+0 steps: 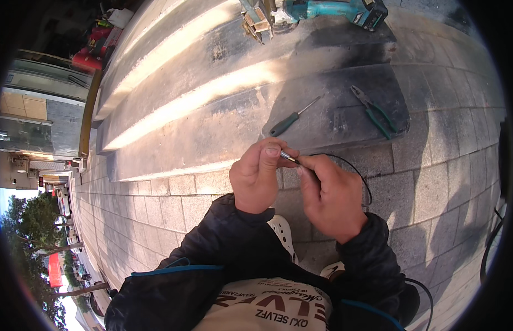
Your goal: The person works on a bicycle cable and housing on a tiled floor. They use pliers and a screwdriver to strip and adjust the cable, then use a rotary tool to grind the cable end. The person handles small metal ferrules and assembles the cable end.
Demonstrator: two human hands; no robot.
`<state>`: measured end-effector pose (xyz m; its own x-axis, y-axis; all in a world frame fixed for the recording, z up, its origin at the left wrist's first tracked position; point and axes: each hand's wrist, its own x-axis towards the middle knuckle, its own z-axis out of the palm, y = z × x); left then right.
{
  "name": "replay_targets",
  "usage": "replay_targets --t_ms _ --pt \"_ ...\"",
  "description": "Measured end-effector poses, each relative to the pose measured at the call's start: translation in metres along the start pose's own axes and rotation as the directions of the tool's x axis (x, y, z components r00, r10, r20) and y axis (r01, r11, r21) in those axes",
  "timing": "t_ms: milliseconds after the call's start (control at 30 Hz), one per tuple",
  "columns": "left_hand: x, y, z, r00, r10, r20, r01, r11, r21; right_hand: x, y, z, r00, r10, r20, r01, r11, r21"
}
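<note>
In front of my body, my left hand (255, 177) is closed, pinching a small silvery cylindrical plug (288, 156) between thumb and fingers. My right hand (336, 198) grips the plug's dark end from the other side, its thumb and forefinger pressed together. A thin black cable (369, 190) loops out behind the right hand; whether it joins the plug is hidden by the fingers. Just beyond both hands, a screwdriver (285, 125) with a dark green handle lies on the lowest step. To its right rest green-handled pliers (372, 110), jaws pointing away from me.
Stone steps (212, 118) rise ahead and to the left. On an upper step sit a teal cordless power tool (322, 8) and a worn metal piece (259, 23). Paving (411, 193) surrounds my white clogs (282, 231). Red items (91, 58) stand at far left.
</note>
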<state>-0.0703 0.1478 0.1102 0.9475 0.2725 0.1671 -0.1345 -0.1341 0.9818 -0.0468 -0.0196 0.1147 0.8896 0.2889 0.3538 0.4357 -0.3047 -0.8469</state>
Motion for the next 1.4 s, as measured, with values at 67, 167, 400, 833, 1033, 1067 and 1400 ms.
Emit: replay_targets --t_ms 67,167,400,833,1033,1067,1400 --pt "-0.001 0.003 0.002 0.993 0.118 0.016 -0.119 0.984 0.13 -0.003 0.0 0.004 0.999 0.042 -0.006 -0.042 0.998 0.045" --pt "0.0 0.001 0.001 0.999 -0.047 0.014 0.047 0.999 0.01 -0.007 0.01 0.007 0.997 0.074 0.019 -0.076 0.983 0.168" --pt "-0.004 -0.004 0.002 0.999 -0.033 0.039 0.035 0.998 -0.042 -0.002 0.029 -0.004 0.847 0.334 0.413 -0.531 0.554 0.641" --pt "-0.002 -0.011 0.008 0.992 -0.117 -0.053 0.119 0.992 0.04 -0.009 0.013 0.012 0.989 0.14 0.037 -0.144 0.973 0.183" --pt "0.004 -0.004 0.009 0.995 -0.09 0.045 0.089 0.996 0.024 -0.012 0.033 0.007 0.969 0.214 0.121 -0.245 0.88 0.406" --pt "0.005 -0.003 0.008 0.992 -0.099 0.074 0.099 0.995 0.013 -0.013 0.034 0.009 0.967 0.229 0.108 -0.253 0.865 0.434" --pt "0.009 -0.003 0.005 0.955 -0.185 0.232 0.226 0.961 -0.163 -0.016 0.034 0.006 0.96 0.269 0.082 -0.271 0.806 0.526"
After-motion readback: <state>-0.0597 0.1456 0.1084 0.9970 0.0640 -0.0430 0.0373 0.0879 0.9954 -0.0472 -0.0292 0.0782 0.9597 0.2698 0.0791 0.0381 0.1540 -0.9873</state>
